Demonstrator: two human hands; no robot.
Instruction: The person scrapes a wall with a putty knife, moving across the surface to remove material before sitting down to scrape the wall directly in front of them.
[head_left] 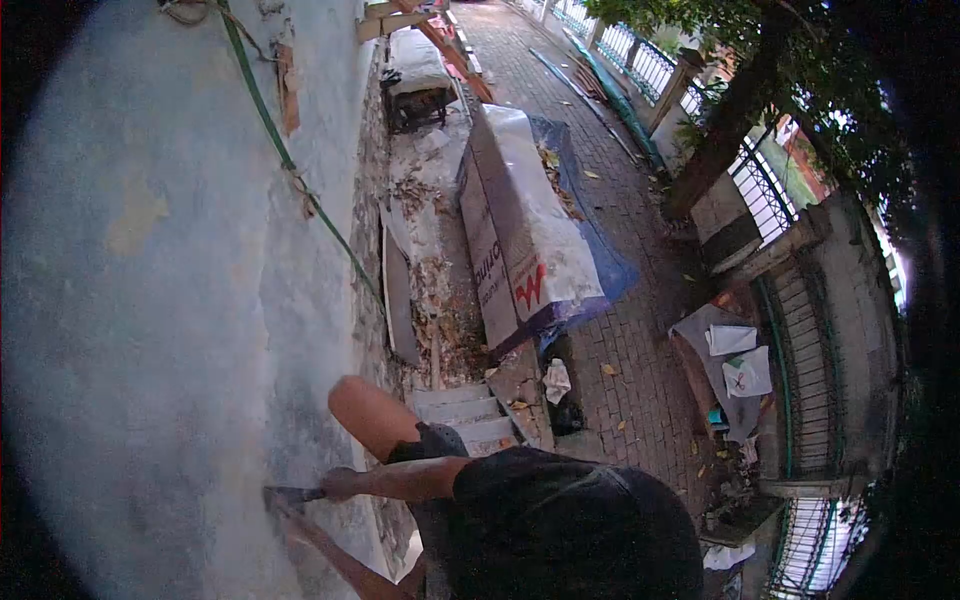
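Observation:
At the lower left, my right hand (340, 484) is closed around the dark handle of a flat hand tool (292, 494). The tool's blade lies against or very close to the grey wall (150, 330). My left hand (298, 524) is just below the blade, near the wall surface. It is blurred and its fingers cannot be made out, so I cannot tell whether it holds anything. My bare knee (368, 408) is bent towards the wall, above my right forearm.
A green hose (265, 115) hangs along the wall. Concrete steps (465, 412) lie beside my knee. Beyond them stands a long box-like object under a printed sheet (510, 220). A brick path (610, 350), tree trunk (735, 115) and fence are to the right.

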